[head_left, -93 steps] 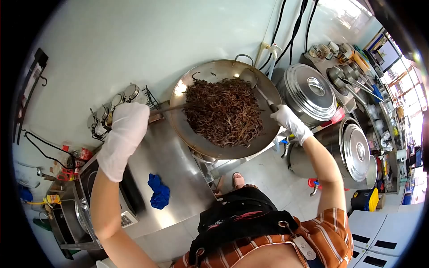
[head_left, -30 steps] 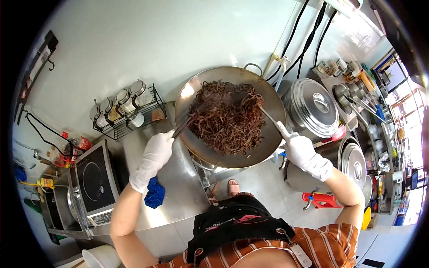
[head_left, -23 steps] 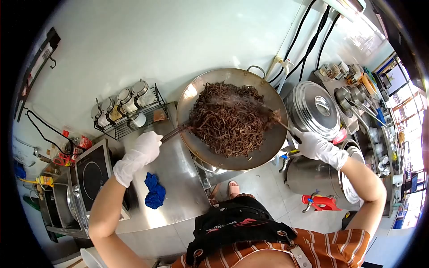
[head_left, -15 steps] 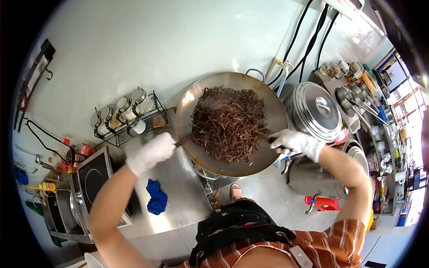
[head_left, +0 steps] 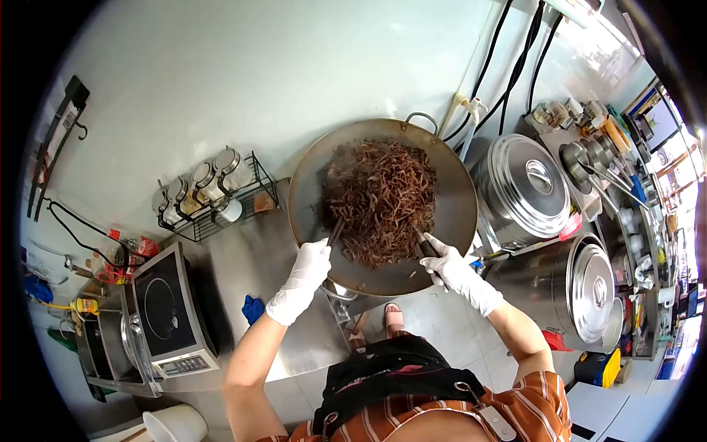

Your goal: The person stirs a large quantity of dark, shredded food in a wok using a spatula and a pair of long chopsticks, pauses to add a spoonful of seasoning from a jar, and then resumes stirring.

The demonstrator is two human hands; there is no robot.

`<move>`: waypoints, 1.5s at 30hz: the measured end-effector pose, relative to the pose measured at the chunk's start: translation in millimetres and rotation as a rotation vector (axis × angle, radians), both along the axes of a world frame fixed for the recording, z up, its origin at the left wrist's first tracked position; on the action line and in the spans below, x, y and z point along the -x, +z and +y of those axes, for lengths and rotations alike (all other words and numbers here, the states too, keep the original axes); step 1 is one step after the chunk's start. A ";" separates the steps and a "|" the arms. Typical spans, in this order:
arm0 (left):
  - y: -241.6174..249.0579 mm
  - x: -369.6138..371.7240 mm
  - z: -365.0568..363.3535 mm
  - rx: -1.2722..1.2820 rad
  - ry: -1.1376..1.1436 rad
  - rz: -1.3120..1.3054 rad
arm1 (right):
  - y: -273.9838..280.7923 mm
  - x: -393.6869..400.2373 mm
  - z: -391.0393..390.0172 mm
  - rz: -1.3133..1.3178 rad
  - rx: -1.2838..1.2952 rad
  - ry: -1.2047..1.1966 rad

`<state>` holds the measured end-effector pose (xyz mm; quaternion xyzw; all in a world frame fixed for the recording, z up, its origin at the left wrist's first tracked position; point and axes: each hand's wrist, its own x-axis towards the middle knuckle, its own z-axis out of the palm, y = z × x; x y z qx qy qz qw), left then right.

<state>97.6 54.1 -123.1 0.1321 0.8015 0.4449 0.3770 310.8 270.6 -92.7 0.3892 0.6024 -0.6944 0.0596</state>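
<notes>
A wide metal wok holds a heap of dark brown shredded food, with faint steam over its left part. At the wok's lower left edge, my left hand, in a white glove, is closed round a thin dark-handled utensil. My right hand, gloved too, grips a second dark-handled utensil at the lower right of the heap. Both utensils reach into the shreds, so their working ends are hidden and their kind cannot be made out.
Left of the wok, a wire rack carries several jars. Beyond the steel counter with its blue cloth sits an induction cooker. Large lidded steel pots stand close on the right. A white bin is at the lower left.
Both hands have come inward from the wok's sides, closer together, bringing the utensils into the lower heap. The shreds are gathered into a narrower, taller pile.
</notes>
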 end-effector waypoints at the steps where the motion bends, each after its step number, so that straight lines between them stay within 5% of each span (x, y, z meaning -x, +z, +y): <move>1: -4.3 -0.4 -0.9 0.002 -0.001 -0.001 | 3.7 0.1 -3.0 -0.001 0.002 -0.001; 12: 10.8 -10.3 -3.1 -0.140 -0.016 0.271 | 20.6 3.1 -21.3 0.170 0.032 -0.099; 26: 71.3 -18.3 -15.8 -0.265 0.022 0.179 | 83.5 -1.3 -30.3 0.180 -0.092 -0.031; 29: 85.7 -16.9 -21.6 -0.291 0.009 0.287 | 113.4 -2.1 -26.4 0.038 -0.289 0.079; 32: 68.8 10.9 -32.7 -0.114 -0.087 0.486 | 95.1 -7.1 0.2 -0.031 -1.037 0.394; 36: 91.4 32.4 -45.1 0.164 -0.379 0.785 | 98.4 -10.4 19.1 -0.251 -1.640 0.720; 40: 110.3 42.3 -43.5 0.303 -0.428 0.833 | 129.1 4.1 2.8 -0.187 -1.901 0.787; 42: 107.5 45.5 -43.6 0.331 -0.552 0.933 | 136.0 8.6 -9.4 -0.150 -2.251 0.965; 45: 128.1 44.2 -43.0 0.384 -0.598 0.888 | 153.4 15.9 -5.1 -0.130 -2.125 0.923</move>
